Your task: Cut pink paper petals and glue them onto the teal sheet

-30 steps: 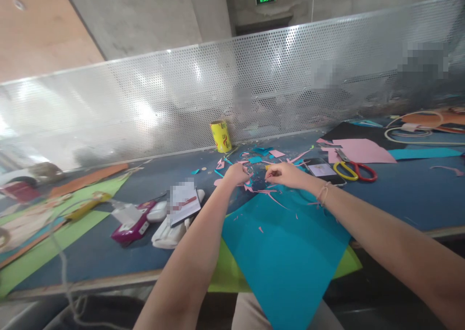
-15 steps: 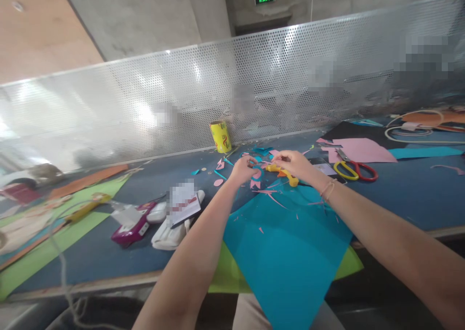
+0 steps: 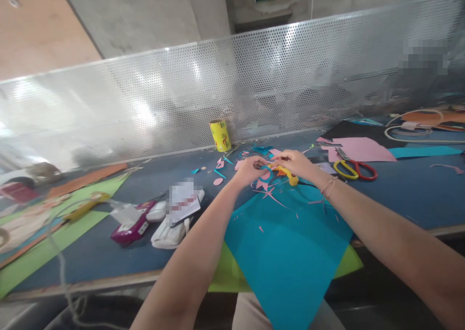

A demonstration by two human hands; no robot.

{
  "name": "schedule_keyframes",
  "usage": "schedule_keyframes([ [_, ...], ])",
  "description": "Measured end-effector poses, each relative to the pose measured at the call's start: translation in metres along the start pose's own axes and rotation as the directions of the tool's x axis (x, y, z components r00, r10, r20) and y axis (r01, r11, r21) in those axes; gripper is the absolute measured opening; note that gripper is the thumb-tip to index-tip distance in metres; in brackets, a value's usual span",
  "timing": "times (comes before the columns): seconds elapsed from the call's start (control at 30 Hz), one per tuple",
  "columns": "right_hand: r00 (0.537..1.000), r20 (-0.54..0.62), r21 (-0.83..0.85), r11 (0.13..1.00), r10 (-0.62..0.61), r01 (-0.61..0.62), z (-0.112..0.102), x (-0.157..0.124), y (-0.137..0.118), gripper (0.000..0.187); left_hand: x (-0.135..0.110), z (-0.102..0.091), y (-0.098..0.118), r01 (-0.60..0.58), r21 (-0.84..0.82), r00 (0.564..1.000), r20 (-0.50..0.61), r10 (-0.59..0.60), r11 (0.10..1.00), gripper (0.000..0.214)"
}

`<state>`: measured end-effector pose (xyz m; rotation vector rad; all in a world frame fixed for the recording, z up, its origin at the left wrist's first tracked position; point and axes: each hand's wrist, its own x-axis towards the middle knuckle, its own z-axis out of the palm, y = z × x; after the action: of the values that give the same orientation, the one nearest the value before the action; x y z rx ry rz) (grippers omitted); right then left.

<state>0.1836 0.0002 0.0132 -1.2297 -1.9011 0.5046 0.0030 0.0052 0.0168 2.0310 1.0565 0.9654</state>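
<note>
My left hand (image 3: 251, 169) has its fingers bent around the edge of a blue and pink paper cutout (image 3: 266, 176), which has a ring shape with pink points below. My right hand (image 3: 292, 162) is close beside it, thumb and fingers pinched together near the cutout's upper edge. What those fingertips hold is too small to make out. Just under the right hand is a yellow hot glue gun (image 3: 291, 177) with an orange trigger, partly covered by the fingers. Pink paper strips (image 3: 271, 194) lie in front of the hands, on and around a large blue sheet (image 3: 290, 252).
Scissors (image 3: 356, 170) with yellow and red handles lie right, by pink paper (image 3: 363, 149). A yellow can-like roll (image 3: 220, 136) stands near the perforated metal screen (image 3: 174, 93). Left are a purple power strip (image 3: 132, 226), a phone (image 3: 184, 204) and another yellow glue gun (image 3: 87, 207).
The left hand has moved slightly right, bringing the blue and pink cutout closer to the right hand. The right hand has barely moved.
</note>
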Motion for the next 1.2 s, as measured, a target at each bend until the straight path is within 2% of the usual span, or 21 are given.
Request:
schedule_keyframes([
  [0.4,0.989,0.116,0.155,0.982,0.089,-0.106,0.002,-0.002,-0.003,0.015,0.002,0.006,-0.006,-0.071,-0.005,0.997,-0.005,0.071,0.997,0.020],
  [0.67,0.991,0.113,0.090,0.993,0.071,-0.082,0.001,-0.001,-0.004,0.011,0.003,0.006,-0.006,-0.102,0.048,0.995,0.000,0.102,0.994,0.018],
  [1.0,0.974,0.183,0.242,0.954,0.131,-0.174,-0.001,0.000,0.002,0.018,0.007,0.005,-0.014,-0.086,0.101,0.996,-0.004,0.087,0.991,0.017],
  [1.2,0.977,0.182,0.205,0.967,0.111,-0.149,-0.005,-0.001,0.000,0.017,0.008,0.005,-0.013,-0.098,0.093,0.995,0.003,0.098,0.991,0.016],
])
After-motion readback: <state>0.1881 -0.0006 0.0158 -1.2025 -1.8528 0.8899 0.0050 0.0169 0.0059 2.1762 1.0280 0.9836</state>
